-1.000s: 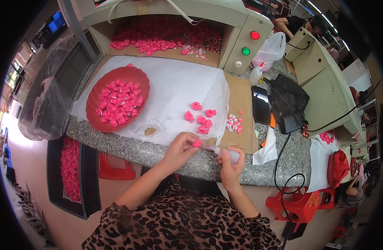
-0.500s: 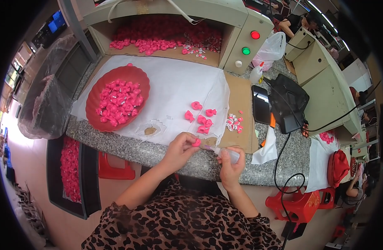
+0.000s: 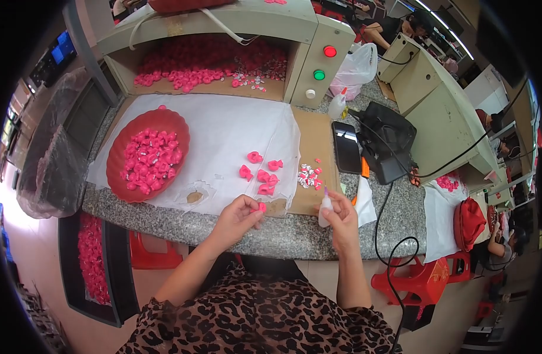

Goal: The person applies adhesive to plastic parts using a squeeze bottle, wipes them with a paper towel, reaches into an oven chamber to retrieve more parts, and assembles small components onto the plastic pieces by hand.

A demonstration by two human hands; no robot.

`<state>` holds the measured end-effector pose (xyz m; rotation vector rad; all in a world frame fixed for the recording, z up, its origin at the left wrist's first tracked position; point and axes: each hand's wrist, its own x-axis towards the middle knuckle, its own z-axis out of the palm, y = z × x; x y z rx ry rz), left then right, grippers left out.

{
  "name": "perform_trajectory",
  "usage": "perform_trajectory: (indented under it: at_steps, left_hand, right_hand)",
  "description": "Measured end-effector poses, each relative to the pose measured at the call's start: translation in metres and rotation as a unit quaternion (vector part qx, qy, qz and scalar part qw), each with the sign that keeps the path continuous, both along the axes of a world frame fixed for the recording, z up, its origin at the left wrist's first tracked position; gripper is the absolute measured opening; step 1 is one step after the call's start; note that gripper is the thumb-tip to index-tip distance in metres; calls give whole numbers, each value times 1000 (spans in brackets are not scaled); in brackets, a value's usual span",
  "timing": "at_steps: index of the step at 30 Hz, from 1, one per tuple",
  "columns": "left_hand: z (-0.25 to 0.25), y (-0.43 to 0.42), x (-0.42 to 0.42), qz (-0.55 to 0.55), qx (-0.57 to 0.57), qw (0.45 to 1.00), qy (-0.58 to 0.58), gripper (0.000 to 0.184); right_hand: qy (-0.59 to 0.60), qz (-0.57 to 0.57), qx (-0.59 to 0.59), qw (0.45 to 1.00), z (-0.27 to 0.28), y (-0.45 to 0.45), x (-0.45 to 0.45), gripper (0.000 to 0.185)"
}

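Note:
Between thumb and fingers, my left hand (image 3: 238, 219) pinches a small pink plastic piece (image 3: 262, 207) at the table's near edge. My right hand (image 3: 342, 221) is closed around a small white glue bottle (image 3: 324, 216), its thin purple-tipped nozzle pointing up. Beyond my left hand, several loose pink pieces (image 3: 245, 172) lie on the white sheet (image 3: 224, 130). Past the bottle's tip is a small pile of white and pink bits (image 3: 307, 176) on cardboard (image 3: 315, 138). A red scalloped bowl (image 3: 116, 171) heaped with pink pieces stands at the left.
A cream machine (image 3: 294, 76) with pink pieces inside stands at the back. A phone (image 3: 346, 147), black bag (image 3: 389, 141), second glue bottle (image 3: 337, 106) and orange-handled tool (image 3: 364, 168) lie right. A black cable (image 3: 377, 236) hangs over the edge. Another person (image 3: 395, 29) sits beyond.
My right hand has moved right, away from the pink piece, and the glue bottle has turned from pointing left to pointing up. My left hand still holds the piece. The whole view has shifted slightly.

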<state>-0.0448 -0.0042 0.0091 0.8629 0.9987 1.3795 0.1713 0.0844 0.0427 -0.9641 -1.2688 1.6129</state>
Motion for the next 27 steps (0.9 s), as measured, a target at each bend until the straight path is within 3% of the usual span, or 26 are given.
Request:
perform_trajectory:
  at_steps: [1, 4, 5, 7, 17, 19, 20, 21, 22, 24, 27]
  left_hand:
    - [1, 1, 2, -5, 1, 1000, 5, 16]
    - [3, 3, 7, -2, -4, 999, -39, 17]
    - [4, 4, 9, -2, -4, 999, -39, 17]
    - [5, 6, 14, 20, -13, 996, -82, 22]
    - [-7, 5, 15, -13, -14, 995, -103, 27]
    - [-7, 4, 15, -4, -30, 989, -147, 26]
    - [-7, 4, 16, -1, -31, 989, -148, 26]
    - [-8, 5, 17, 6, -27, 991, -132, 24]
    - [-8, 5, 18, 12, -23, 993, -116, 22]
    - [-8, 5, 20, 15, -19, 995, -95, 21]
    - [-9, 3, 22, 21, -10, 997, -69, 20]
  right_hand:
    - [0, -1, 1, 1000, -6, 12, 6, 24]
    - [-230, 1, 163, 959, -23, 45, 19, 25]
    - [-231, 1, 163, 959, -20, 49, 17, 25]
    - [-363, 45, 368, 855, -14, 57, 11, 17]
    - [-421, 48, 410, 808, -15, 66, -1, 16]
    - [-322, 25, 330, 887, -17, 59, -4, 12]
    - [-322, 28, 328, 888, -14, 49, -7, 12]
    - [-196, 50, 139, 969, -8, 33, -12, 11]
    - [-59, 68, -59, 994, -5, 17, -18, 10]
    - [75, 83, -188, 976, -10, -11, -35, 7]
    - [115, 55, -286, 950, -9, -36, -52, 7]
